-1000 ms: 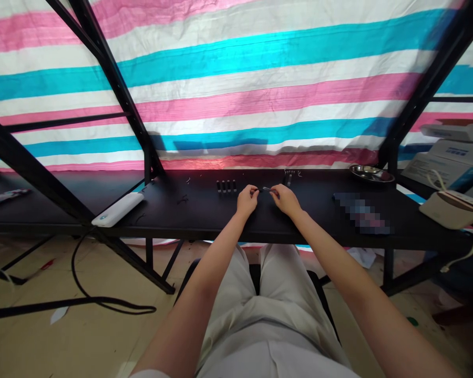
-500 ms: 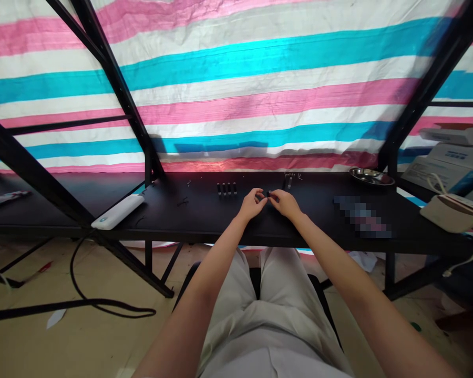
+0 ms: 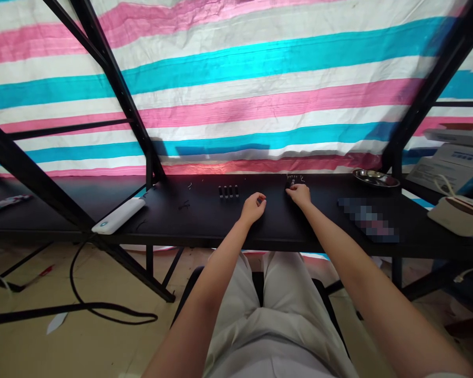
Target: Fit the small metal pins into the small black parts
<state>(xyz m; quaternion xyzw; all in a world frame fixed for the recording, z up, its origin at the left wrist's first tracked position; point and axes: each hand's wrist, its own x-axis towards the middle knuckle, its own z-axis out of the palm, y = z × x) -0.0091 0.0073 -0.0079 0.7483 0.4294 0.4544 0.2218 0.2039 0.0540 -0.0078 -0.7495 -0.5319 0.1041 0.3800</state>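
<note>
My left hand [image 3: 254, 208] hovers just above the black table [image 3: 197, 223], its fingers curled together. A tiny dark bit shows at its fingertips, too small to name. To the right, my right hand [image 3: 300, 195] has its thumb and fingers pinched at the near end of a small group of dark and silvery pieces [image 3: 289, 182]. The fingers hide whatever lies between them. Left of both hands stands a row of several small black cylinders with silvery ends [image 3: 228, 192].
A white oblong device [image 3: 119, 216] lies at the left. At the right are a shiny metal dish [image 3: 376, 178], a blurred-out flat object [image 3: 368, 219], a cream pouch [image 3: 459, 215] and white boxes [image 3: 459, 163]. Black metal posts [image 3: 122, 97] frame the table before a striped sheet [image 3: 260, 68].
My right hand has moved away from my left, right and slightly back to the small dark pieces. My left hand has stayed nearly in place, fingers still curled.
</note>
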